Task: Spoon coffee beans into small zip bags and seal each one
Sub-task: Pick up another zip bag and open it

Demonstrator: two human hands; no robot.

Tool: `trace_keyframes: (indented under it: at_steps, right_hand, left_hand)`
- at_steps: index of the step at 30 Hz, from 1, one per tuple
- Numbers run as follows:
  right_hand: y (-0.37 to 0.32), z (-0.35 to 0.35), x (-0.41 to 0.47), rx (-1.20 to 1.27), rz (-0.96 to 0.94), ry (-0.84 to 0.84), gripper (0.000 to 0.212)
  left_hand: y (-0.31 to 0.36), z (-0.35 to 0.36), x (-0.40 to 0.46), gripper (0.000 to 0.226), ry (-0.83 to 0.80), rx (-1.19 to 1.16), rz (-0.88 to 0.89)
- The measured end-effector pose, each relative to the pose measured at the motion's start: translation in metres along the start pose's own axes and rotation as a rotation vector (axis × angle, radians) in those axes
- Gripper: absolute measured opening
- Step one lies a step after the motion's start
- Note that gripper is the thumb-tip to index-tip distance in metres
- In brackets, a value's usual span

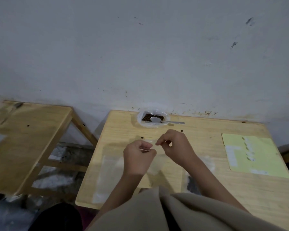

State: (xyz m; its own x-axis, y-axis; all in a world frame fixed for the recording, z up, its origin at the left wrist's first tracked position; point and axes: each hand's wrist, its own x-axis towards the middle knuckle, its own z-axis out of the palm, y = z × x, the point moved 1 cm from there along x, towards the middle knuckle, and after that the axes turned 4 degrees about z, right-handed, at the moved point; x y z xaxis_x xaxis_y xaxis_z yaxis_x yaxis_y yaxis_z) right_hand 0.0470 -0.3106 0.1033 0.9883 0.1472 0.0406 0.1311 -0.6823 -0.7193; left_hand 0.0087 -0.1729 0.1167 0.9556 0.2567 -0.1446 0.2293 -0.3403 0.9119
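Beige sleeves [182,212] fill the bottom edge, nearest the camera, with both forearms reaching out from them over a light wooden table [207,130]. At far left a second wooden table [32,139] is seen, with a blurred spoon-like utensil [10,112] lying on its far corner. On the main table's left part a flat clear zip bag [107,177] is laid. The mouth of another small clear zip bag [150,144] is pinched by the left hand [138,157], fingers curled round its top strip, and by the right hand [175,145], finger and thumb closed on the opposite edge. Beyond the hands, by the wall, coffee beans [147,117] are held in a clear plastic container [153,119], and a metal spoon [163,121] is rested across it. Right of the right forearm a bag holding dark beans [193,184] is laid flat. A pale yellow sheet [257,155] lies at far right.
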Motion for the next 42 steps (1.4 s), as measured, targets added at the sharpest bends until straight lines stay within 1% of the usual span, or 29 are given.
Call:
trace_keyframes:
  at_steps: [2,4,7,8,9,11,12,13,14,16,20,24,25,28,32,34,37,39,40,42]
  right_hand:
    - [-0.001,0.002,0.0,-0.054,0.048,-0.095,0.031]
    - [-0.001,-0.001,-0.001,-0.006,0.114,-0.136,0.031]
    - [0.0,-0.012,-0.003,0.159,0.228,-0.096,0.015]
    - [0.001,-0.016,-0.003,0.211,0.261,-0.078,0.014]
    - [0.003,-0.02,-0.003,0.242,0.285,-0.067,0.013]
    - [0.005,-0.028,-0.002,0.268,0.309,-0.066,0.013]
    - [0.005,-0.031,-0.002,0.275,0.315,-0.073,0.014]
    - [0.005,-0.033,-0.002,0.276,0.315,-0.086,0.016]
    - [0.006,-0.035,-0.002,0.269,0.315,-0.103,0.018]
    - [0.007,-0.038,-0.001,0.244,0.317,-0.145,0.023]
    - [0.013,-0.04,0.005,0.186,0.343,-0.255,0.016]
    - [0.017,-0.051,0.009,0.21,0.387,-0.359,0.037]
    - [0.016,-0.054,0.01,0.226,0.388,-0.38,0.038]
    - [0.013,-0.057,0.012,0.249,0.372,-0.421,0.035]
    - [0.012,-0.06,0.017,0.243,0.379,-0.412,0.031]
    - [0.011,-0.062,0.02,0.23,0.381,-0.4,0.033]
    - [0.01,-0.059,0.026,0.233,0.384,-0.388,0.027]
    - [0.012,-0.054,0.029,0.245,0.408,-0.401,0.031]
    - [0.014,-0.051,0.031,0.248,0.423,-0.405,0.037]
    - [0.019,-0.046,0.033,0.249,0.451,-0.414,0.046]
  left_hand:
    - [0.001,0.005,0.001,0.015,-0.013,-0.04,0.036]
    - [0.002,0.011,-0.002,0.018,-0.037,-0.083,0.092]
    - [0.003,0.015,-0.002,0.024,-0.096,-0.206,0.166]
    - [0.001,0.013,-0.001,0.033,-0.106,-0.193,0.21]
    - [-0.003,0.011,0.001,0.048,-0.106,-0.11,0.283]
    - [-0.015,0.007,0.008,0.09,-0.146,0.184,0.455]
    - [-0.024,0.006,0.013,0.11,-0.172,0.335,0.513]
    - [-0.033,0.006,0.017,0.123,-0.191,0.448,0.546]
    - [-0.04,0.007,0.021,0.128,-0.204,0.511,0.563]
    - [-0.052,0.011,0.024,0.133,-0.222,0.541,0.577]
    - [-0.065,0.02,0.024,0.139,-0.249,0.6,0.634]
    - [-0.073,0.022,0.026,0.134,-0.229,0.649,0.717]
    - [-0.074,0.021,0.026,0.132,-0.213,0.65,0.721]
    - [-0.073,0.02,0.028,0.128,-0.157,0.687,0.697]
    - [-0.082,0.015,0.031,0.125,-0.049,0.763,0.677]
    - [-0.091,0.01,0.033,0.122,-0.003,0.77,0.654]
    - [-0.099,0.006,0.031,0.123,-0.029,0.725,0.598]
    - [-0.1,0.008,0.029,0.12,-0.084,0.573,0.453]
    - [-0.098,0.009,0.028,0.112,-0.137,0.404,0.32]
    - [-0.095,0.007,0.028,0.092,-0.253,-0.074,-0.002]
